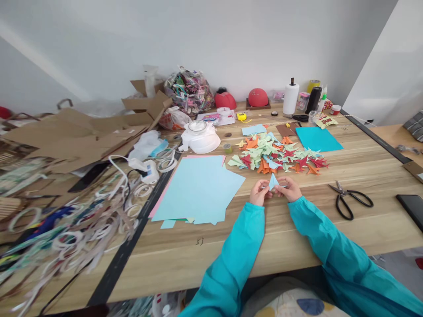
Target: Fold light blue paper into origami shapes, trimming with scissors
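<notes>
A small light-blue folded paper piece [272, 181], pointed at the top, is held between both hands above the wooden table. My left hand [259, 192] pinches its left side with thumb and fingers. On the other side, my right hand [289, 189] grips its right edge the same way. Just beyond the hands lies a heap of folded paper cranes [264, 149] in pale green, orange, red and blue. To the left spread light-blue paper sheets [198, 189] over a pink one. Black-handled scissors [345, 196] rest partly spread to the right of my right hand.
A turquoise paper square [319, 138] lies behind the heap at right. A white plastic container [200, 140] and a small tape roll [228, 148] stand behind the sheets. Tangled ribbons [76, 237] and cardboard [79, 136] crowd the left. A phone [411, 209] lies at the right edge.
</notes>
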Tool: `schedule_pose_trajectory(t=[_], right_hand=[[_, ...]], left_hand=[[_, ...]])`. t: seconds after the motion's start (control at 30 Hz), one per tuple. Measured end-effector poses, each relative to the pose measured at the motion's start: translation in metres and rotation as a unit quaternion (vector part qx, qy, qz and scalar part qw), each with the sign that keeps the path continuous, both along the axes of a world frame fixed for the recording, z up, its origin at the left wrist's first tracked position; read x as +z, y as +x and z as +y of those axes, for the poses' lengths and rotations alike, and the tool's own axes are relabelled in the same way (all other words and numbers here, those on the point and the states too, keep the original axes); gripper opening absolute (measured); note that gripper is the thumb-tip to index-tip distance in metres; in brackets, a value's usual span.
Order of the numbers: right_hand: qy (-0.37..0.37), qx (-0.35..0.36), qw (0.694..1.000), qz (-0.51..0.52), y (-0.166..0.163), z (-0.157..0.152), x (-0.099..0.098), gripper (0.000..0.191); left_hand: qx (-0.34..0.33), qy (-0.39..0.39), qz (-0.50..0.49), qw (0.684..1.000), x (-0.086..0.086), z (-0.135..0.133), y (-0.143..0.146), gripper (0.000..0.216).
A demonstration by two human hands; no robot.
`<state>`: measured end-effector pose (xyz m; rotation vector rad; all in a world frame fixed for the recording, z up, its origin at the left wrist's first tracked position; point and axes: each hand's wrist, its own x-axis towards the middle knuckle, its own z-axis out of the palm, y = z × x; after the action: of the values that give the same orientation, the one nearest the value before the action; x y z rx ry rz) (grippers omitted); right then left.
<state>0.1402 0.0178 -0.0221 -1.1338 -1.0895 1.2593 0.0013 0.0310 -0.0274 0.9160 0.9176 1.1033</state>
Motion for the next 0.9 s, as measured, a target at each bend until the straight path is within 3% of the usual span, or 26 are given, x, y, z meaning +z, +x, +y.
schedule_pose_trajectory(t=[0.2,0.5,0.67,0.9], right_hand=[[-0.010,0.037,0.999,0.030,0.0033,-0.0005,0.0038,0.042],[0.009,0.028,0.999,0.034,0.0027,0.0009,0.0001,0.035],[-0.013,0.020,0.999,0.036,0.0049,0.0021,-0.0041,0.027],[-0.005,0.013,1.000,0.026,0.0017,0.0009,-0.0032,0.028]], left_hand=[[0.006,-0.002,-0.003,1.000,-0.0015,0.0011,-0.0005,0.034],[0.016,-0.003,-0.006,1.000,-0.0026,0.0007,-0.0005,0.041],[0.003,-0.015,0.008,1.000,-0.0045,0.0015,-0.0014,0.029],[0.039,0.016,0.039,0.998,-0.0027,-0.0027,0.0013,0.031]])
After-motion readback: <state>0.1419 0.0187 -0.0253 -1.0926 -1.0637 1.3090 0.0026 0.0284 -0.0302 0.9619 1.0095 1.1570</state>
